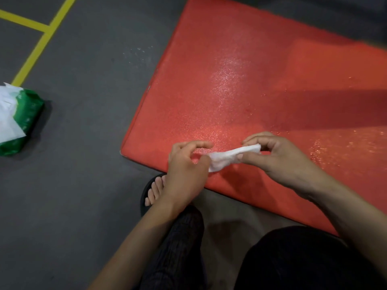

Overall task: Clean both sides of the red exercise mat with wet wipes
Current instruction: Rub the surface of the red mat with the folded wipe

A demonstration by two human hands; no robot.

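the red mat (240, 84) lies flat on the dark grey floor (88, 143), its near corner just beside the person's foot (156, 190). parts of the mat's top shine as if damp, most clearly in a pale streak up its middle and in patches toward its right side.

above the mat's near edge, both hands hold one white wipe (232, 156) stretched between them. the left hand (186, 164) pinches the wipe's lower left end, thumb and fingers curled in a grip around it. the right hand (278, 158) pinches the upper right end between thumb and fingertips, the other fingers curled over it. the wipe is bunched and twisted into a narrow band, and it hangs just over the mat; whether it touches the mat cannot be told.

well to the left of the mat, a green wipes pack (18, 120) lies on the floor with a white sheet sticking out of its top. beyond the pack, yellow lines (39, 45) cross the floor. the foot sits in a black sandal (146, 191) just off the mat's near corner, and the person's dark trousers (293, 262) fill the space nearest the camera.
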